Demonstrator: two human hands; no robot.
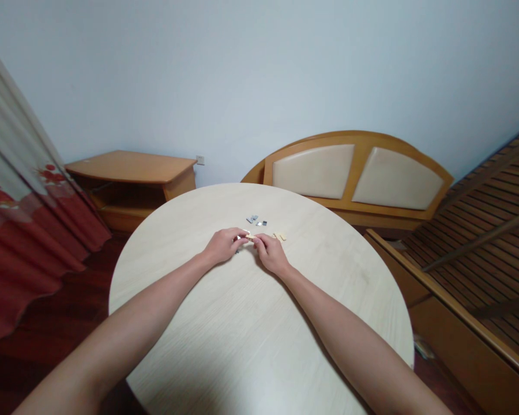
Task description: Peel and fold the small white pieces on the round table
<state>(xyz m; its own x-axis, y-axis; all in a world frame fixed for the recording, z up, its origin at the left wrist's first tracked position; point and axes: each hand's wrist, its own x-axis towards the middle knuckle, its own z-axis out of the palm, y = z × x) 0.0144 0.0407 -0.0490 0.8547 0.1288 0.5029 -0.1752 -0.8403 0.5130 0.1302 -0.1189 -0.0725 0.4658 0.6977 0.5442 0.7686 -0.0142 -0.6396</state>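
Observation:
Over the middle of a round pale table [225, 305], my left hand [224, 244] and my right hand [271, 252] meet at a small tan piece [250, 237]. Both sets of fingers are closed on it, one hand at each end. It looks flat and short; its exact kind is too small to make out. Just beyond the hands lie several small grey pieces [252, 219] and a dark square piece [264, 223]. Beside my right fingertips rest a few flat tan pieces [280, 236]. Something small and dark [237, 251] shows partly under my left hand.
A wooden cabinet [134, 167] stands behind the table at the left, near a red and white curtain [38, 230]. A padded headboard [313, 172] is behind at the right. A wooden bed frame [454, 314] runs along the right side, close to the table's edge.

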